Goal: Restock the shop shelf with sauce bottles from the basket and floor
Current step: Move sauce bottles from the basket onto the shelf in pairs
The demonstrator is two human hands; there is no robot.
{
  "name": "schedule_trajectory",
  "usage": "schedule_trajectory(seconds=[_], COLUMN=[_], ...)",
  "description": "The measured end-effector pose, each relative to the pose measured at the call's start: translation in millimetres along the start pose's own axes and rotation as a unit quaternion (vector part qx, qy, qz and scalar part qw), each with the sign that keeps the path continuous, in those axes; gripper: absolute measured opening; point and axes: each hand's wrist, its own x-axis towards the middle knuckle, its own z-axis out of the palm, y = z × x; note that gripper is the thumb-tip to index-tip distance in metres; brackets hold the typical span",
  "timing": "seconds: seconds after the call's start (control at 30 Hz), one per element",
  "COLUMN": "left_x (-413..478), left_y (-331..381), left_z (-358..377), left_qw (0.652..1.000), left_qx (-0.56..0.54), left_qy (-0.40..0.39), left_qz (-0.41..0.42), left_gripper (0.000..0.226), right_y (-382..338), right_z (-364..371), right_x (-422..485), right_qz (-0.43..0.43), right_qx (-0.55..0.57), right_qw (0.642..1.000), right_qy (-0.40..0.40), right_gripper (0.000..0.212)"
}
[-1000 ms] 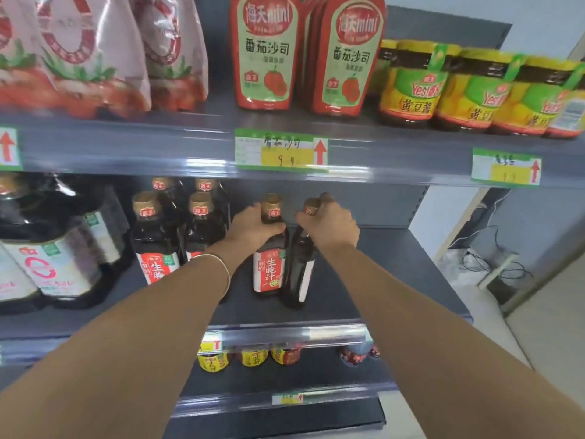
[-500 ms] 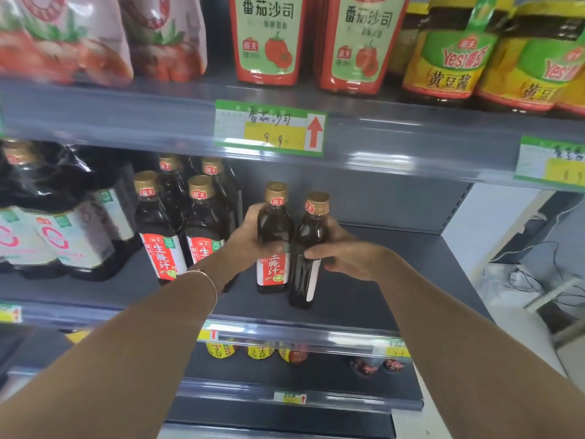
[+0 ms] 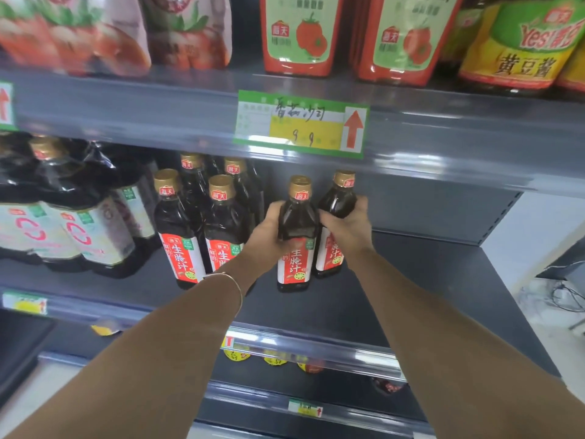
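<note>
Both hands were on the dark grey shelf. The left hand gripped the front sauce bottle, and the right hand curled round the second bottle at its one o'clock. Stocked bottles stood at nine o'clock, and pale floor with cables lay at three.

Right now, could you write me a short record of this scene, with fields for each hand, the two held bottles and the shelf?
left hand: grips the front sauce bottle at its shoulder
right hand: grips the rear sauce bottle beside it
held bottles: both upright, side by side, bases seemingly on the middle shelf
neighbours: four like bottles stand to the left
above: price tag on the upper shelf edge, red ketchup packs over it
</note>
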Motion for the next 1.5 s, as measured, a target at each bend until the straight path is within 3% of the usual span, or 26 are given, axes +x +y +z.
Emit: schedule_trajectory(seconds=[0.23,0.4,0.63,0.77,0.97,1.23,1.5], left_x=[27,49,80,87,70,78,73], left_y=[-7,-7,-15,-22,-56,-60,-69], left_z=[11,22,29,29,44,45,46], left_qw=[0.993,0.991,0.992,0.991,0.993,0.992,0.993], left_qx=[0.046,0.021,-0.007,-0.031,-0.046,-0.070,-0.062], left_qy=[0.108,0.126,0.123,0.123,0.098,0.102,0.100], left_qz=[-0.001,0.030,0.041,0.038,-0.039,-0.022,-0.005], left_gripper=[0.073,0.068,0.068,0.070,0.056,0.053,0.057], right_y=[21,40,54,62,77,79,83], right_z=[-15,-21,-10,-7,-14,-14,-4], right_x=[3,9,19,20,25,29,36], right_qz=[-0.053,-0.015,-0.009,-0.020,-0.009,0.009,0.004], right_qx=[0.063,0.031,-0.041,-0.029,-0.042,-0.072,-0.010], right_qw=[0.991,0.987,0.994,0.997,0.989,0.988,0.989], right_qy=[-0.110,-0.158,-0.100,-0.072,-0.139,-0.133,-0.146], right_gripper=[0.069,0.071,0.064,0.063,0.072,0.069,0.074])
